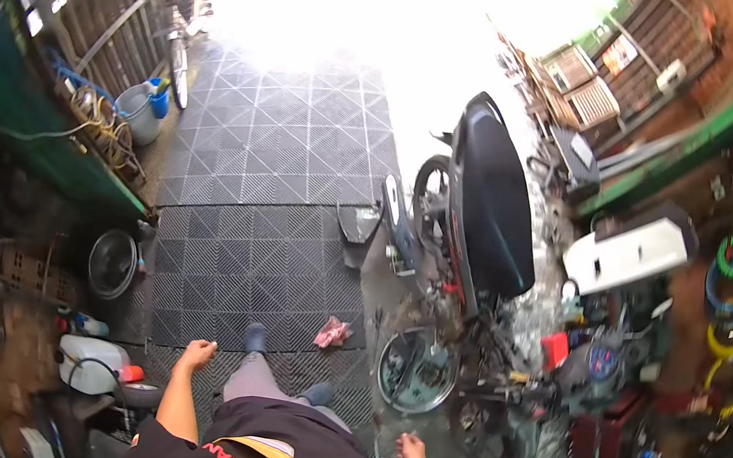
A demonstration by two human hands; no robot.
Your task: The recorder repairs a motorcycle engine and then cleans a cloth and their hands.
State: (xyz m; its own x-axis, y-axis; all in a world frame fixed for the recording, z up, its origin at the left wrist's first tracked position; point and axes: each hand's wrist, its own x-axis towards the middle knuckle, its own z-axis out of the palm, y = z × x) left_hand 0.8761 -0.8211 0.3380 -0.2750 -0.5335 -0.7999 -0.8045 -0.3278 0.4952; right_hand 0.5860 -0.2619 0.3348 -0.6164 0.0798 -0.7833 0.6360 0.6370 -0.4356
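My left hand (pixel 198 354) hangs beside my left leg with its fingers curled in. A tiny pale spot shows at its fingertips, too small to name. On the other side, my right hand (pixel 411 448) is held low with bent fingers, and whatever it may hold is hidden. Neither hand touches anything around it. Nearest to the right hand are a round metal tray (pixel 389 392) with small parts in it and a partly dismantled motorcycle with a long black seat (pixel 495 206). A crumpled pink rag (pixel 333 332) lies on the dark floor mat (pixel 227 275) ahead of my feet.
A dark angular panel (pixel 358 224) lies by the motorcycle. Tools and parts crowd the right, below a white panel (pixel 633 255). Along the left are a white jug (pixel 92 365), a round metal basin (pixel 113 264), buckets (pixel 138 112) and a bicycle (pixel 179 59).
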